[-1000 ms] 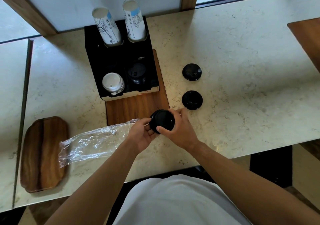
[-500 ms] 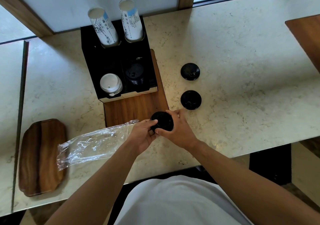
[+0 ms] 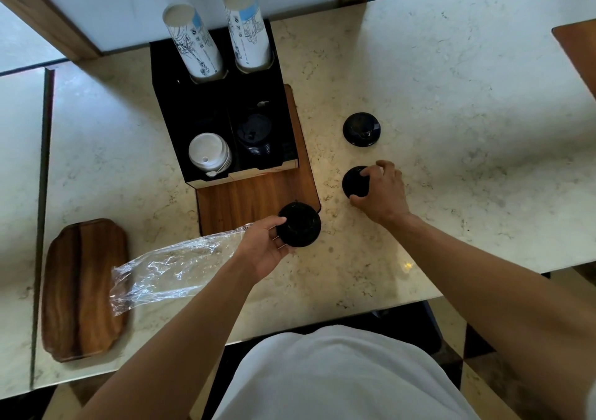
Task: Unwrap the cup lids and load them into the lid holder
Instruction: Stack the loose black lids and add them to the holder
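My left hand (image 3: 264, 245) holds a stack of black cup lids (image 3: 300, 224) just in front of the wooden board. My right hand (image 3: 382, 193) is out to the right, its fingers closed around a black lid (image 3: 354, 182) that lies on the counter. Another black lid (image 3: 361, 128) lies loose behind it. The black lid holder (image 3: 180, 106) stands at the back, with white lids (image 3: 209, 153) in its left bay and black lids (image 3: 254, 134) in its right bay. The empty clear wrapper (image 3: 167, 268) lies on the counter under my left forearm.
Two tall sleeves of paper cups (image 3: 193, 42) stick up from the holder's rear. The holder stands on a wooden board (image 3: 254, 197). A wooden tray (image 3: 84, 287) lies at the left. The marble counter (image 3: 451, 129) ends in a front edge close to my body.
My right hand left the stack of lids and went right onto the nearer loose lid on the counter. My left hand now holds the stack alone.
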`<state>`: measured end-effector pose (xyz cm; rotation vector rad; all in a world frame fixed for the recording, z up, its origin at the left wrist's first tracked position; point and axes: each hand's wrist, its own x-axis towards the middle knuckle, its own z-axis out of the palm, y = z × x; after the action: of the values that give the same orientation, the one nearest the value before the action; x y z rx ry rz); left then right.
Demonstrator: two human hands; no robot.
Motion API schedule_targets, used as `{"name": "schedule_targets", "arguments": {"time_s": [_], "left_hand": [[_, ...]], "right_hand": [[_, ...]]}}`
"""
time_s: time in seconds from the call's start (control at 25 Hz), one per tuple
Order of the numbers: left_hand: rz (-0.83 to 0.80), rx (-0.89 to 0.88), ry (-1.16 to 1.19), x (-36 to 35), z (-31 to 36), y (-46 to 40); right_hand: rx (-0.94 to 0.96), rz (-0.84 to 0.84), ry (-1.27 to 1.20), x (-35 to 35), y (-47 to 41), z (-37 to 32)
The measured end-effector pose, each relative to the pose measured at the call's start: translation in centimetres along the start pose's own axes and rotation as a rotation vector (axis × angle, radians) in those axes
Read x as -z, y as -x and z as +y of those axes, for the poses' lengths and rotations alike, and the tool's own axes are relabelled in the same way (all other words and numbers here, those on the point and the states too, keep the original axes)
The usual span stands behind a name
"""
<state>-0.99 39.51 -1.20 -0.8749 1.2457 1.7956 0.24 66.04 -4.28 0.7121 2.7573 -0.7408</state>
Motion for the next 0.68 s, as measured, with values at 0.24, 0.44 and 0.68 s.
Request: {"name": "schedule_targets", "arguments": {"time_s": [0.24, 0.44, 0.68], "left_hand": [[0.003, 0.004, -0.022, 0.1, 0.4, -0.6], [-0.013, 0.005, -0.02, 0.0, 0.5, -0.5], [-0.036, -0.004, -0.059, -0.5, 0.3, 0.1]], "right_hand": [[0.055, 0.034, -0.215, 0.6, 0.4, -0.6], [0.348, -0.215, -0.512, 1.1, 4.4, -4.6], [0.441, -0.453, -0.371, 0.1, 6.0, -6.0]]}}
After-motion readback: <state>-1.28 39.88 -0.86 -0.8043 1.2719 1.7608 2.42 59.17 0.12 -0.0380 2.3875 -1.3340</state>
